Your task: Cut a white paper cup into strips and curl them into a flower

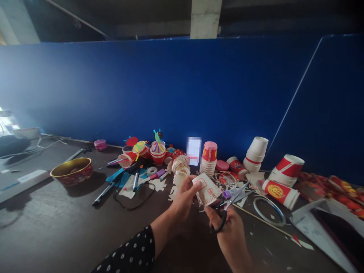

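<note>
My left hand [182, 196] is closed on a white paper cup [209, 186] marked with red line drawings, thumb on its near face. Fringe-like strips run along the cup's lower edge. In my right hand [233, 227] is a pair of scissors [233, 198] with dark handles, the fingers wrapped round the loops. The blades point up to the right and stand apart, just right of the cup. Whether they touch it I cannot tell. Behind my left hand lies a pile of cream paper pieces [181, 167].
Stacked cups [209, 155] stand behind the hands, more white cups [256, 151] to the right. A gold-rimmed red bowl [71, 172], marker pens [136, 179] and decorated cups [157, 153] lie left. A wooden stick [261, 220] and tape roll [269, 210] lie right, before a blue partition [159, 91].
</note>
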Demonstrator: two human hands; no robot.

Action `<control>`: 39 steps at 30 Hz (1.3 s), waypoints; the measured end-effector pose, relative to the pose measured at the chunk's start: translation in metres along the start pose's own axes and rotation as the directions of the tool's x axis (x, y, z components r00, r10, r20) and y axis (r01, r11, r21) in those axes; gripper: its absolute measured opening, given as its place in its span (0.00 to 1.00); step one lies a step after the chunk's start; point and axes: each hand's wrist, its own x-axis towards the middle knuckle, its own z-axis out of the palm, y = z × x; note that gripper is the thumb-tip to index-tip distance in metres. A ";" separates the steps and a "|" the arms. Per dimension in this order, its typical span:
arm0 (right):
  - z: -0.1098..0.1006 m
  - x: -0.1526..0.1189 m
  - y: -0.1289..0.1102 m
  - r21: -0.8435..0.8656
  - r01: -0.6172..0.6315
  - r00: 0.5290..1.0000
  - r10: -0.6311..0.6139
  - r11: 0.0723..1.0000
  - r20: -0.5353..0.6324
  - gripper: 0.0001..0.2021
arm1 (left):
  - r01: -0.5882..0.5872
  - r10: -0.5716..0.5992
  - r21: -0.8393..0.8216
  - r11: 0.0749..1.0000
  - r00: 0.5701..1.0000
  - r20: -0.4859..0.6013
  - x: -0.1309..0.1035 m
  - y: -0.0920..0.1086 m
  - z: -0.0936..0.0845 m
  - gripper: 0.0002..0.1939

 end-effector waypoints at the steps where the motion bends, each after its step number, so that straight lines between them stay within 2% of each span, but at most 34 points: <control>1: -0.001 0.001 -0.002 -0.022 0.007 1.000 -0.008 1.000 -0.014 0.16 | 0.007 -0.007 0.009 1.000 1.000 0.028 -0.001 -0.001 0.000 0.18; 6: -0.004 0.003 -0.014 -0.020 0.001 0.997 -0.002 1.000 -0.072 0.18 | 0.020 -0.017 -0.024 1.000 0.990 0.143 -0.007 0.003 0.000 0.18; 10: -0.006 0.004 -0.011 0.065 -0.054 0.997 0.057 0.996 -0.045 0.18 | 0.047 -0.039 -0.088 0.995 0.995 0.093 -0.004 0.004 0.000 0.18; 13: -0.008 0.006 -0.001 0.172 -0.075 0.997 0.074 0.982 0.010 0.17 | 0.153 -0.134 -0.161 0.975 0.984 0.119 0.000 0.003 -0.002 0.20; 15: -0.008 0.008 0.005 0.246 -0.093 0.996 0.092 0.965 0.015 0.17 | 0.261 -0.221 -0.175 0.949 0.950 0.222 0.002 0.003 -0.003 0.24; 18: -0.009 0.011 0.009 0.338 -0.100 0.995 0.098 0.936 0.023 0.17 | 0.398 -0.319 -0.162 0.903 0.874 0.366 0.000 0.005 -0.003 0.31; 20: -0.009 0.013 0.009 0.378 -0.110 0.994 0.098 0.919 0.051 0.16 | 0.467 -0.373 -0.154 0.871 0.831 0.412 -0.003 0.008 -0.002 0.34; 22: -0.010 0.013 0.010 0.389 -0.124 0.992 0.103 0.913 0.074 0.15 | 0.505 -0.403 -0.168 0.846 0.814 0.418 -0.005 0.011 -0.002 0.35; 30: -0.007 0.012 0.015 0.377 -0.183 0.981 0.142 0.908 0.134 0.15 | 0.474 -0.378 -0.254 0.843 0.858 0.348 0.000 0.013 -0.010 0.31; 35: -0.006 0.012 0.011 0.371 -0.206 0.973 0.148 0.906 0.178 0.16 | 0.441 -0.373 -0.281 0.852 0.889 0.266 0.000 0.019 -0.008 0.24; 39: -0.006 0.012 0.008 0.390 -0.235 0.963 0.159 0.890 0.215 0.16 | 0.468 -0.410 -0.263 0.844 0.878 0.247 0.000 0.020 -0.009 0.24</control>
